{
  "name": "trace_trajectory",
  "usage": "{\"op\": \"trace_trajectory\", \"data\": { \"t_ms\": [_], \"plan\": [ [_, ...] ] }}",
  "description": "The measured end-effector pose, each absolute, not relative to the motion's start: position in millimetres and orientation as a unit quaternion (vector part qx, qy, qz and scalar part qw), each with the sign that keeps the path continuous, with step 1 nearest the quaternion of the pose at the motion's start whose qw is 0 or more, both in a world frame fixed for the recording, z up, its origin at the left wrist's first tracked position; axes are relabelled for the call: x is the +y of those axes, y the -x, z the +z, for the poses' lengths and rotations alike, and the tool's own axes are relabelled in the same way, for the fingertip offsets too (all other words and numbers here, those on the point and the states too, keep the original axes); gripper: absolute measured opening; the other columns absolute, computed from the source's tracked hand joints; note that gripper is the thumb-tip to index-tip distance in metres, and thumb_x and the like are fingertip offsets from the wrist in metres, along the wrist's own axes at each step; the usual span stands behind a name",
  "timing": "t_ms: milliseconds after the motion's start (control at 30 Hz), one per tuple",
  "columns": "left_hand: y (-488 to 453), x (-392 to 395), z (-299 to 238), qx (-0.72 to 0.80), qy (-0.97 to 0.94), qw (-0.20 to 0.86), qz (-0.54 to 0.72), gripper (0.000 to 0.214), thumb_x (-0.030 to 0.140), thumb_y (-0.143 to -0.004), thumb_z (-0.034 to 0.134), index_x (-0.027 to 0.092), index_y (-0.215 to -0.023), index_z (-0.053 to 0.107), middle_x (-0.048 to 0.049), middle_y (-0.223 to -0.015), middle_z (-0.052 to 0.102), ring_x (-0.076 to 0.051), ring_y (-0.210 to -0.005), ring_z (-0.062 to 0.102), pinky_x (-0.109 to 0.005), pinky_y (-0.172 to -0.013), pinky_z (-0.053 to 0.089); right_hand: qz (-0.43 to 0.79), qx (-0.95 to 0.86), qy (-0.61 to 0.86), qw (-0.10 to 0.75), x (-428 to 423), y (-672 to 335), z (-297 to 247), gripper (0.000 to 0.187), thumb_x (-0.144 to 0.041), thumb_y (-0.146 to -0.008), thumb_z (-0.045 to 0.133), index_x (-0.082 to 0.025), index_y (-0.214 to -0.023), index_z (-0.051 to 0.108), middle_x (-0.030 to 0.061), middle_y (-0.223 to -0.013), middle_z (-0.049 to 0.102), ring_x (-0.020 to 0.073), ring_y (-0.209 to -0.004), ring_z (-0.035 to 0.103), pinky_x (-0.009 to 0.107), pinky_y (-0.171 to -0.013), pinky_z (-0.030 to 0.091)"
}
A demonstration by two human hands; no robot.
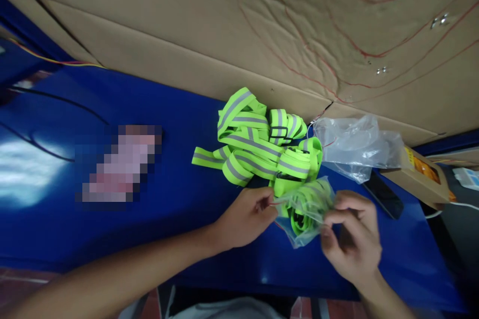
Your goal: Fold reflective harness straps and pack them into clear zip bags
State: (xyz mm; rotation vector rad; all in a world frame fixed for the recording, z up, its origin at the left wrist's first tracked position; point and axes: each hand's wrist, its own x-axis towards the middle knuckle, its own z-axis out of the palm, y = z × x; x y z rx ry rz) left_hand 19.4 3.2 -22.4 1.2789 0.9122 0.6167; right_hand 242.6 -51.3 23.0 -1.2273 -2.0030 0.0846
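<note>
A clear plastic bag (299, 239) with a rolled neon-green reflective strap (309, 204) inside is held between my two hands over the blue table. My left hand (247, 217) pinches the bag's left edge, where a thin red line shows. On the other side my right hand (354, 237) grips the bag's right edge between thumb and fingers. Just beyond the bag lies a heap of green straps with grey reflective stripes (247, 134), some loose and some coiled. Black buckles (279, 133) show on a coil at the back of the heap.
Several empty-looking clear bags (355, 139) lie at the right by a dark phone (383, 194) and an open cardboard box (422, 179). A pixelated object (123, 164) lies at left on the blue table (179, 199). Cardboard sheeting (168, 35) stands along the back, with black cables (56, 97) at far left.
</note>
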Motion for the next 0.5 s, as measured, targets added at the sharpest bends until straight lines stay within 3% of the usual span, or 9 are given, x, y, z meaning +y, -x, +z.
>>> {"op": "trace_trajectory", "data": {
  "t_ms": [100,233,367,500],
  "plan": [
    [-19.5,3.5,-25.4,0.408,-0.526,0.692,0.279,0.014,0.025,-0.081,0.056,0.019,-0.069,0.051,0.0016,-0.060,0.058,-0.012,-0.054,0.056,-0.021,-0.051,0.042,0.063,-0.768,0.517,0.374,-46.8,-261.5,24.7,0.010,-0.017,-0.093,0.062,-0.023,-0.085,0.063,0.0069,-0.105,0.054,0.0229,-0.101,0.059,0.037,-0.085,0.048],
    [-19.5,3.7,-27.0,0.409,-0.491,0.715,0.285,0.013,0.029,-0.081,0.056,0.020,-0.073,0.050,0.0023,-0.062,0.058,-0.012,-0.052,0.057,-0.023,-0.048,0.048,0.164,-0.695,0.645,0.271,-26.3,-296.9,18.3,0.024,-0.038,-0.105,0.050,-0.023,-0.098,0.068,0.0042,-0.096,0.069,0.0203,-0.090,0.066,0.032,-0.079,0.051],
    [-20.3,5.3,-26.8,0.419,-0.489,0.713,0.279,0.012,0.028,-0.079,0.057,0.020,-0.074,0.049,0.0032,-0.061,0.058,-0.012,-0.051,0.057,-0.021,-0.047,0.048,0.302,-0.617,0.706,0.171,-10.2,-322.9,9.5,0.046,-0.064,-0.098,0.054,-0.022,-0.084,0.065,0.0003,-0.072,0.064,0.0177,-0.068,0.062,0.029,-0.062,0.050],
    [-21.7,7.3,-29.7,0.415,-0.497,0.706,0.286,0.009,0.025,-0.078,0.055,0.020,-0.073,0.049,0.0038,-0.059,0.058,-0.011,-0.050,0.056,-0.021,-0.046,0.048,0.400,-0.574,0.686,0.200,-11.5,-317.6,8.4,0.052,-0.072,-0.093,0.056,-0.021,-0.088,0.063,0.0000,-0.073,0.062,0.0166,-0.067,0.061,0.027,-0.057,0.052]
  ]
}}
